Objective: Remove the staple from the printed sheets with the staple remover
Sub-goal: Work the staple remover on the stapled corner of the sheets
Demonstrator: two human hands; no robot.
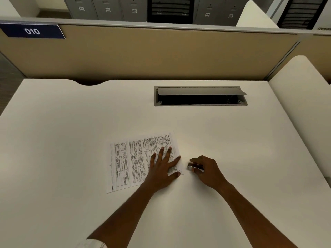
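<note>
Head view: the printed sheets [129, 161] lie flat on the white table [71, 122], just below the centre of the frame, turned sideways so the lines of print run up and down the picture.

The left hand [162, 171] rests palm down on the right-hand part of the sheets. Its grip is wide apart: the fingers are straight and spread, pressing the paper and holding nothing. The forefinger reaches to the right edge of the paper, and the thumb lies by the lower right corner.

The right hand [206, 170] sits on the table just to the right of that edge, apart from the paper. Its grip is closed round the staple remover [192, 167], with the fingers curled over the top and the thumb underneath. The tool's pale metal end sticks out to the left, towards the sheets, near the left thumb but not touching it. Whether the tool's jaws are apart cannot be told, and the staple is too small to make out.

At the bottom edge a pale sleeve [91, 244] shows on the left arm. In the upper right of the table an open cable hatch [199, 95] has its flap raised. Behind it stands a tan partition [143, 54] with a blue sign [32, 31] reading 010 at upper left, and grey cabinets [107, 8] run along the top.
</note>
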